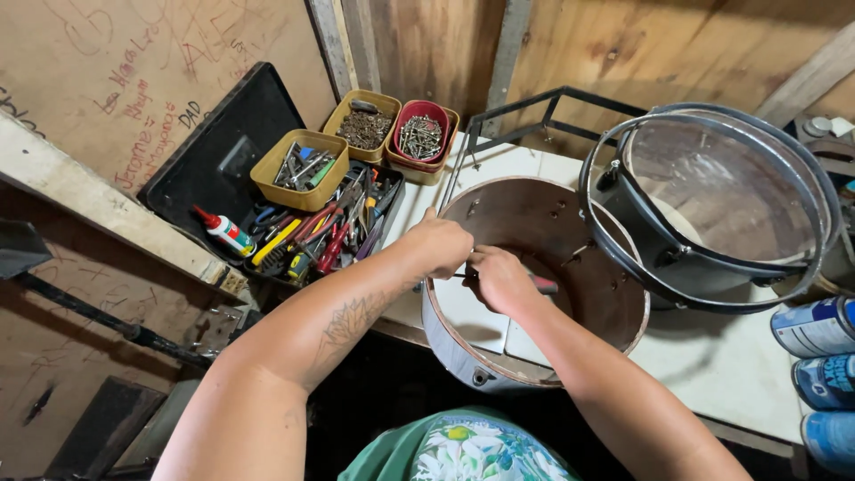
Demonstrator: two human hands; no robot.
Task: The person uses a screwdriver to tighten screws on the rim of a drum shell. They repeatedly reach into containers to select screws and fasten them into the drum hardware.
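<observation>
Both forearms reached forward over the near edge of the white table into the open drum shell, which stood at that edge. Beyond it leaned a black drum. Left of the shell, an open toolbox. Left hand curled over the shell's rim; right hand clamped on a screwdriver.

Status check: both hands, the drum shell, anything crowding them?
Left hand grips the rim of the round brown open drum shell. Right hand inside it, holding a red-handled tool. Black drum with clear head leans alongside.
</observation>
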